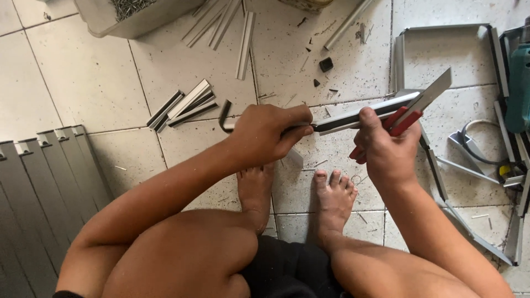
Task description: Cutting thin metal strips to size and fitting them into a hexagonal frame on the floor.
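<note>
My left hand [264, 131] grips a long grey aluminium profile strip [361, 112] held level above the tiled floor. My right hand [386, 148] is closed on a red-handled tool with a flat metal blade [425, 99], its blade lying along the strip's right end. I squat, with both bare feet [298, 193] on the tiles below the hands.
Short cut aluminium pieces [185, 105] lie on the floor at the upper left, longer strips [232, 25] beyond them. Grey ribbed panels [44, 182] sit at the left. A bent aluminium frame [441, 30], a green power tool [519, 83] and cable lie right. A tub of screws [130, 14] stands at the top.
</note>
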